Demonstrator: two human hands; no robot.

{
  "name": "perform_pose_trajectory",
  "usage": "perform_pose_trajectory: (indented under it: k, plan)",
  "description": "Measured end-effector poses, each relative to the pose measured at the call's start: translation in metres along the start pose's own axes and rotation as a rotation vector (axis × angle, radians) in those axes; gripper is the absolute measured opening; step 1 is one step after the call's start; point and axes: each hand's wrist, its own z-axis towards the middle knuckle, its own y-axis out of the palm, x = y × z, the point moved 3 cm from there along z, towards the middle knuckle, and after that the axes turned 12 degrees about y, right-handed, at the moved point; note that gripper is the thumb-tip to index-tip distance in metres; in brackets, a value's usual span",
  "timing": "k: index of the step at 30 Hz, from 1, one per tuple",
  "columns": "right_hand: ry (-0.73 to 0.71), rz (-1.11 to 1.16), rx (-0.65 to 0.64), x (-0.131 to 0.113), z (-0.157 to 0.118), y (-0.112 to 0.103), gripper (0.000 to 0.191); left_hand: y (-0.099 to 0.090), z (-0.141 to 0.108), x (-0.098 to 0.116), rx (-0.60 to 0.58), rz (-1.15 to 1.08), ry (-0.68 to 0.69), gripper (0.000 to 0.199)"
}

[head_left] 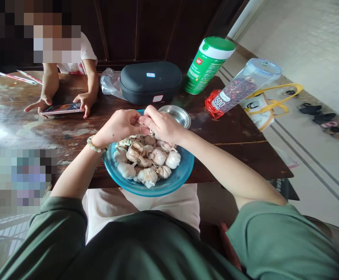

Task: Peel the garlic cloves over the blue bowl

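Note:
A blue basin [148,191] at the table's front edge holds several whole garlic bulbs [158,157], with loose peelings toward its back left. Over the back of the basin my left hand [122,126] and my right hand [164,123] meet, fingertips pinched together on a small piece of garlic [142,125] that the fingers mostly cover. A beaded bracelet [95,144] circles my left wrist. Just behind my right hand is a round metal bowl [178,114], partly hidden by that hand.
Behind the basin on the wooden table [233,142] stand a black case [151,82], a plastic bag [111,82], a green canister [207,66] and a tilted clear jar [242,87] by red netting. At the left, another person's hands touch a phone [62,109].

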Motion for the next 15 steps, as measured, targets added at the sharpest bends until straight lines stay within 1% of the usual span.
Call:
perform_pose_trajectory:
  k: [3,6,7,9,10,12,14,15]
  plan:
    - [0.002,-0.003,0.006,0.000,0.003,0.002,0.018,-0.001,-0.001,0.001,0.022,-0.045,-0.015,0.041]
    - [-0.014,0.058,0.032,0.004,0.002,0.003,0.017,0.001,0.000,0.001,-0.018,-0.105,-0.015,0.045]
    - [-0.015,0.084,0.035,0.006,0.001,0.003,0.016,0.001,0.001,0.000,-0.029,-0.083,-0.009,0.046]
    - [0.024,0.149,-0.001,0.012,-0.001,0.002,0.015,0.001,0.002,0.000,-0.043,0.027,0.013,0.047]
    - [0.073,0.197,-0.049,0.016,-0.001,0.002,0.015,0.001,0.003,0.000,-0.054,0.098,0.030,0.046]
    - [0.206,0.353,-0.187,0.024,-0.002,0.001,0.016,0.001,0.004,0.002,-0.093,0.241,0.072,0.044]
    - [0.303,0.570,-0.329,0.031,-0.001,0.001,0.020,0.001,0.005,0.005,-0.140,0.348,0.115,0.041]
    - [0.328,0.680,-0.376,0.033,0.001,0.001,0.023,0.001,0.005,0.007,-0.157,0.380,0.131,0.041]
